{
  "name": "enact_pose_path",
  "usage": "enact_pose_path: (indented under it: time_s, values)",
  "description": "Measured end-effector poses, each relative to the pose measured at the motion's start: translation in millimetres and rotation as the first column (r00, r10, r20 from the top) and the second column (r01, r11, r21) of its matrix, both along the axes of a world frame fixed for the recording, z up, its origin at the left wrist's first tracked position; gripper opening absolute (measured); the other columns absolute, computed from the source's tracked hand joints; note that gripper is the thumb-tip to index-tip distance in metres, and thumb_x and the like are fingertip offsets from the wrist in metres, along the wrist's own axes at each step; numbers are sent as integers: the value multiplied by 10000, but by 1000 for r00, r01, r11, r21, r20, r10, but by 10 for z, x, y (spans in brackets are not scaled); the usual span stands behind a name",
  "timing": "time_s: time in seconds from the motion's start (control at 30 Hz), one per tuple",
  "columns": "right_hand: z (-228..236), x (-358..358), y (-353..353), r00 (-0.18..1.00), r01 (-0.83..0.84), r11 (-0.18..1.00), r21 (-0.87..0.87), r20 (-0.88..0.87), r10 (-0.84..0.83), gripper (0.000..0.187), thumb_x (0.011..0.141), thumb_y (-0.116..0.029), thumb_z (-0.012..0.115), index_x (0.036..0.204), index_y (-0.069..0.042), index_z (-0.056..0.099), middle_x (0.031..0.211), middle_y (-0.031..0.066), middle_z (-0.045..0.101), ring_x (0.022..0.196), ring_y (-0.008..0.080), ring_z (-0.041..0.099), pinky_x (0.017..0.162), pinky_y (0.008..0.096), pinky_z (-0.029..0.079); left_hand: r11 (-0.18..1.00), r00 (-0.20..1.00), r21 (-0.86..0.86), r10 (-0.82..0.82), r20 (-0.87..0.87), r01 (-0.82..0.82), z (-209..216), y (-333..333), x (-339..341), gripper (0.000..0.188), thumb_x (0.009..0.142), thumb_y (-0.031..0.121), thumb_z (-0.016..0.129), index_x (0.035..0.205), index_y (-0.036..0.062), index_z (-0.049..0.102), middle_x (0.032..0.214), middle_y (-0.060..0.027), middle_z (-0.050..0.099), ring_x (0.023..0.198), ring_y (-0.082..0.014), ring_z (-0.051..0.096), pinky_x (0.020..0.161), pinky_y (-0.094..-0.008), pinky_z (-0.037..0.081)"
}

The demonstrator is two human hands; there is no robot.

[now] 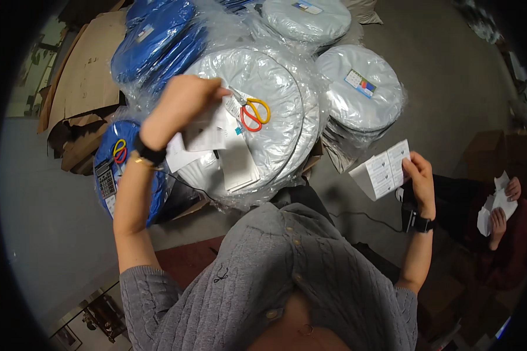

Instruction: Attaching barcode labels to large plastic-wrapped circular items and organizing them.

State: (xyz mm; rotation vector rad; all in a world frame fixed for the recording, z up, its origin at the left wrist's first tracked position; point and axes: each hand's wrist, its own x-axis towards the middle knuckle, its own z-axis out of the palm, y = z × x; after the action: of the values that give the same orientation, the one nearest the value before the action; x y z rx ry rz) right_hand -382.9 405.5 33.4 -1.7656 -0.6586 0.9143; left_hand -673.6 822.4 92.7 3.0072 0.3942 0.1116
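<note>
My left hand point(187, 100) is over the large silver round pack point(275, 146) in clear plastic, its fingers closed and slightly blurred. Its fingertips are at the blade end of a pair of scissors point(255, 114) with one red and one yellow handle loop. Whether they grip the blades or something else is hidden. White papers point(238, 161) lie on the pack below the scissors, partly under my left wrist. Out to the right, my right hand point(420, 178) pinches a folded white sheet of labels point(386, 171) by its right edge.
Blue round packs point(152, 44) and more silver ones point(363, 88) stand around. A calculator point(106, 180) and second scissors point(120, 151) lie on a blue pack at left. Cardboard point(88, 67) leans behind. At far right another person's hands hold white paper point(497, 205).
</note>
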Motion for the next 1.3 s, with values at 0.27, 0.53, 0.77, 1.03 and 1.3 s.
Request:
enact_pose_path:
  time_s: [0.27,0.53,0.77,1.03,1.3]
  values:
    - [6,21,-124,995,67,996,-50,74,-64,170,893,-152,603,828,4,623,688,-61,550,629,12,439,560,184,327,875,921,-297,-386,53,384,-2007,-592,832,269,789,271,655,990,95,627,790,-129,632,766,-320,616,641,-415,472]
    - [-174,-29,637,967,-245,960,-137,30,251,213,852,-205,673,864,4,636,620,-25,536,589,47,439,519,235,366,-364,998,-931,-65,10,-15,-1081,-1717,1297,305,878,132,648,1142,14,549,869,10,643,770,-26,542,665,-189,432]
    - [-405,294,902,862,-493,870,-2,-140,488,299,771,-246,764,890,6,655,707,33,624,699,80,530,646,266,431,231,925,-957,372,-81,-177,-1040,-1113,810,206,862,115,663,755,4,526,550,58,429,536,-30,355,454,-245,293]
    - [-508,484,529,938,-314,946,-76,-180,296,188,784,-149,753,812,14,664,699,-6,620,663,44,536,598,221,422,66,819,-993,572,-44,-100,-988,-772,145,120,866,37,627,969,-24,633,776,5,651,640,-21,541,565,-172,409]
    - [-460,192,-700,841,377,926,3,-419,-341,230,878,-62,623,1082,42,612,1008,107,681,873,144,655,795,251,506,-65,939,-998,341,-30,-8,-1337,-1429,828,137,875,19,601,1003,-29,598,879,-46,676,769,-68,610,686,-205,469]
